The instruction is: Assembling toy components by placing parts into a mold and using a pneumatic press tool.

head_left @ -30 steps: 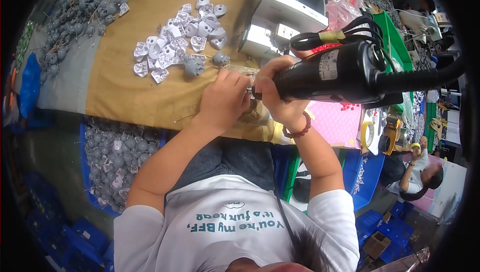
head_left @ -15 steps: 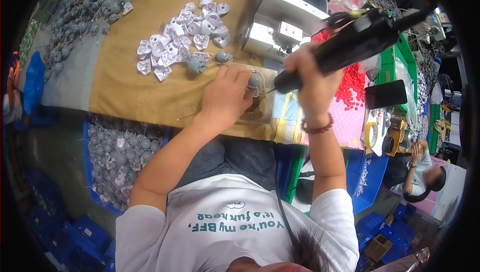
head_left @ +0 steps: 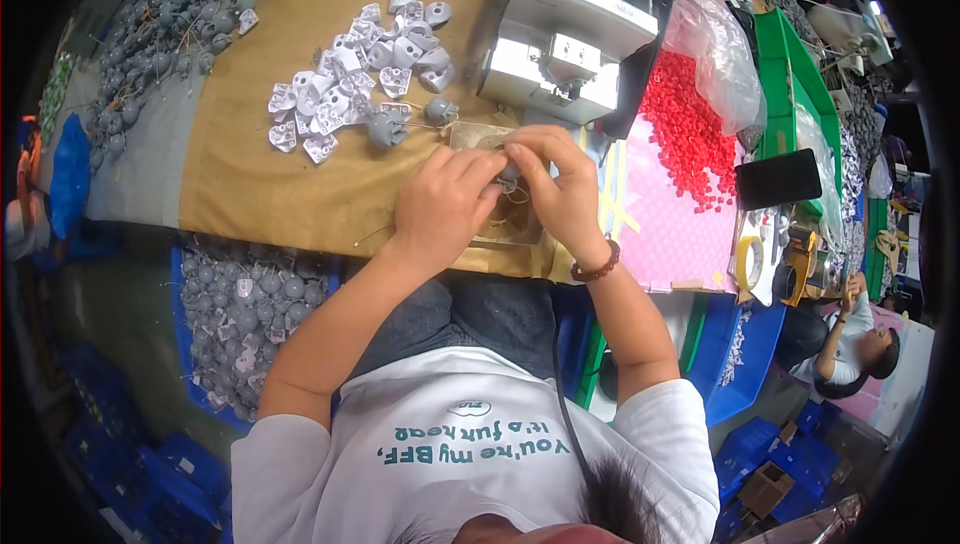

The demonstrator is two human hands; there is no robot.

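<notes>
Both hands meet over a small flat tray-like plate (head_left: pixel 520 227) at the front of the bench. My left hand (head_left: pixel 445 199) is closed around a small grey ball-shaped part (head_left: pixel 510 172), most of it covered by fingers. From the other side my right hand (head_left: pixel 560 184), with a beaded bracelet on its wrist, pinches at the same part with thumb and forefinger. Just beyond my left hand lie two loose grey ball parts, a larger one (head_left: pixel 387 129) and a smaller one (head_left: pixel 440 110). A heap of white plastic housings (head_left: pixel 350 74) spreads behind them.
A white machine (head_left: pixel 560 54) stands at the back, a black elongated tool (head_left: pixel 640 84) against its right side. Red pieces (head_left: pixel 685 114), a phone (head_left: pixel 778 180) and a tape roll (head_left: pixel 748 262) lie rightward. Grey parts fill a blue bin (head_left: pixel 250 314). Another person (head_left: pixel 850 344) sits far right.
My right hand has let go of the black power screwdriver, which is now away from the part. That hand has moved left and closed at the grey part beside my left hand.
</notes>
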